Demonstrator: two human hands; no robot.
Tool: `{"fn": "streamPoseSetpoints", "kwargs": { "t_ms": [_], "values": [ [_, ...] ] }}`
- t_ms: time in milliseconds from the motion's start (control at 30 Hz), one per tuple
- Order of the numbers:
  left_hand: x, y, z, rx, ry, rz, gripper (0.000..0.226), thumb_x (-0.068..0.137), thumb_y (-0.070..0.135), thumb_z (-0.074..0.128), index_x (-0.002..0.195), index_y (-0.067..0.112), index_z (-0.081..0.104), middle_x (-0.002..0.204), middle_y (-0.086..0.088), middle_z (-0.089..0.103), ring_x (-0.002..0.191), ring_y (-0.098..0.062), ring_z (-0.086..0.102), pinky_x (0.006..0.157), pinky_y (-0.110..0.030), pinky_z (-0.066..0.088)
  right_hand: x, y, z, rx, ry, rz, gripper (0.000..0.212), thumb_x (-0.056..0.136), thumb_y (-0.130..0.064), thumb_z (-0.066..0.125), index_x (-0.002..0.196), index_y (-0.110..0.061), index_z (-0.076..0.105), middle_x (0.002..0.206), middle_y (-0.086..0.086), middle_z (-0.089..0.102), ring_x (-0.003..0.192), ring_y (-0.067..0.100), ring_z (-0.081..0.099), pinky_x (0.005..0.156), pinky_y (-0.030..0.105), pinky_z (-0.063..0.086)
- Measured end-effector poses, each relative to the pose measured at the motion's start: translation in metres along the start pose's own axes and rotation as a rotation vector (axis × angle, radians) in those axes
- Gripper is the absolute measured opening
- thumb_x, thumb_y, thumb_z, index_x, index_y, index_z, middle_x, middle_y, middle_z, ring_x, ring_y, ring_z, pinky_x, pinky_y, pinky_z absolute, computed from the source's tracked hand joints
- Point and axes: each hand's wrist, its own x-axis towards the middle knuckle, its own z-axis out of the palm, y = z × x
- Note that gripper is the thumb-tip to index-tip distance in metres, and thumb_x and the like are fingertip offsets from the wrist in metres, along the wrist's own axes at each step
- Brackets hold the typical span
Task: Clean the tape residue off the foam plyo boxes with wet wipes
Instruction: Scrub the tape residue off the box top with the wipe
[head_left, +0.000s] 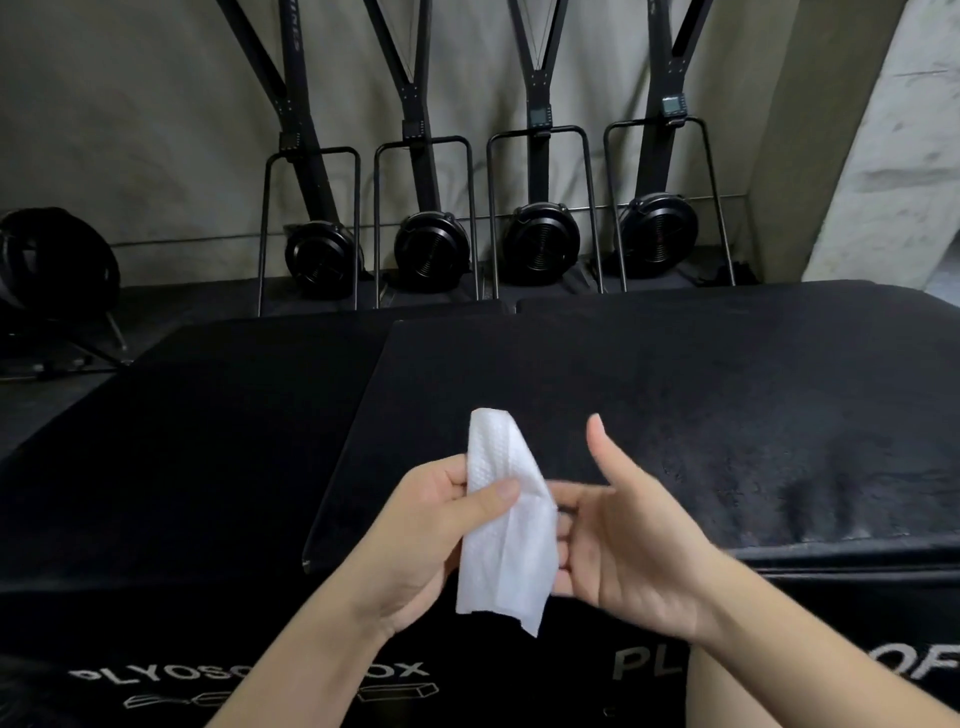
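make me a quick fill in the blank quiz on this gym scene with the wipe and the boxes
1. The white textured wet wipe is pinched by the ____ hand.
2. The right hand has its thumb pointing ____.
3. The wipe is held above the ____ foam plyo boxes.
4. Against the grey wall stand ____ black fan-wheel machines in a row.

Missing words: left; up; black; four

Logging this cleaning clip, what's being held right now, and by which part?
The left hand pinches a white wet wipe near its upper-middle; right hand fingers reach behind it, grip unclear.
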Motion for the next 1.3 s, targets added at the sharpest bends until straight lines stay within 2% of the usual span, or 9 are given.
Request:
{"fn": "streamPoseSetpoints", "kwargs": {
  "t_ms": [233, 400, 500, 600, 733, 1033, 1167, 1233, 1300],
  "values": [
    [-0.01, -0.006, -0.014, 0.051, 0.01, 0.011, 0.026, 0.096, 0.019, 0.063, 0.118, 0.007, 0.068, 0.114, -0.016, 0.072, 0.108, -0.033, 0.069, 0.098, -0.055, 0.05, -0.004, 0.024, 0.006, -0.034, 0.149, -0.213, 0.011, 0.091, -0.013, 0.069, 0.097, -0.004, 0.066, 0.104, 0.019, 0.073, 0.097, 0.032, 0.071, 0.086, 0.043, 0.059],
    [-0.012, -0.015, -0.016, 0.18, 0.087, 0.061, 0.014, 0.094, 0.022, 0.067, 0.104, 0.016, 0.075, 0.087, -0.02, 0.071, 0.068, -0.029, 0.059, 0.057, -0.031, 0.045, -0.003, 0.025, 0.002, -0.498, 0.445, -0.487, 0.019, 0.085, -0.021, 0.078, 0.086, -0.007, 0.065, 0.065, 0.018, 0.052, 0.059, 0.026, 0.053, 0.055, 0.035, 0.049],
    [-0.012, -0.018, -0.017, 0.142, 0.109, 0.089, 0.012, 0.094, 0.012, 0.064, 0.096, 0.009, 0.076, 0.089, -0.03, 0.066, 0.069, -0.04, 0.052, 0.062, -0.031, 0.044, -0.007, 0.022, -0.001, -0.431, 0.342, -0.518, 0.013, 0.084, -0.015, 0.076, 0.091, -0.007, 0.069, 0.07, 0.021, 0.055, 0.064, 0.027, 0.056, 0.063, 0.036, 0.052],
    [-0.014, -0.017, -0.015, 0.164, 0.151, 0.139, 0.025, 0.089, -0.005, 0.061, 0.073, 0.008, 0.075, 0.075, -0.014, 0.067, 0.066, -0.03, 0.058, 0.067, -0.035, 0.051, -0.011, 0.017, -0.001, -0.448, 0.317, -0.566, 0.009, 0.087, -0.004, 0.07, 0.083, -0.01, 0.074, 0.07, 0.013, 0.062, 0.069, 0.023, 0.062, 0.069, 0.033, 0.056],
    [-0.018, -0.013, -0.01, 0.173, 0.14, 0.156, 0.037, 0.088, -0.017, 0.05, 0.078, 0.006, 0.077, 0.104, -0.008, 0.075, 0.088, -0.037, 0.071, 0.077, -0.041, 0.058, -0.011, 0.016, -0.005, -0.454, 0.364, -0.577, 0.022, 0.095, 0.004, 0.058, 0.084, -0.008, 0.072, 0.067, 0.013, 0.05, 0.067, 0.026, 0.047, 0.067, 0.038, 0.051],
    [-0.026, -0.013, -0.016, 0.202, 0.122, 0.176, 0.04, 0.086, -0.013, 0.045, 0.082, 0.007, 0.079, 0.117, -0.001, 0.071, 0.114, -0.02, 0.065, 0.1, -0.042, 0.05, -0.015, 0.014, 0.005, -0.376, 0.3, -0.522, 0.017, 0.096, 0.002, 0.053, 0.092, -0.001, 0.07, 0.066, 0.009, 0.03, 0.064, 0.026, 0.03, 0.062, 0.035, 0.039],
    [-0.041, -0.021, -0.016, 0.246, 0.208, 0.196, 0.033, 0.078, 0.015, 0.049, 0.084, 0.014, 0.081, 0.112, 0.002, 0.071, 0.106, -0.011, 0.063, 0.093, -0.026, 0.047, -0.014, 0.021, 0.013, -0.464, 0.297, -0.457, 0.02, 0.085, -0.021, 0.06, 0.09, -0.005, 0.07, 0.071, 0.013, 0.049, 0.068, 0.025, 0.049, 0.062, 0.036, 0.045],
    [-0.045, -0.036, -0.018, 0.387, 0.307, 0.214, 0.017, 0.083, 0.023, 0.061, 0.083, 0.023, 0.078, 0.102, 0.009, 0.07, 0.089, -0.006, 0.064, 0.08, -0.022, 0.048, -0.007, 0.033, 0.013, -0.705, 0.327, -0.46, 0.004, 0.09, -0.019, 0.073, 0.09, -0.017, 0.069, 0.072, 0.003, 0.054, 0.067, 0.017, 0.049, 0.06, 0.032, 0.045],
    [-0.043, -0.054, -0.022, 0.492, 0.33, 0.198, 0.012, 0.085, 0.019, 0.071, 0.088, 0.03, 0.072, 0.099, 0.013, 0.066, 0.084, -0.005, 0.064, 0.073, -0.023, 0.049, 0.007, 0.05, 0.01, -0.924, 0.328, -0.436, 0.021, 0.087, -0.014, 0.076, 0.098, -0.029, 0.066, 0.069, -0.011, 0.055, 0.064, 0.01, 0.049, 0.06, 0.027, 0.043]
  ]
}}
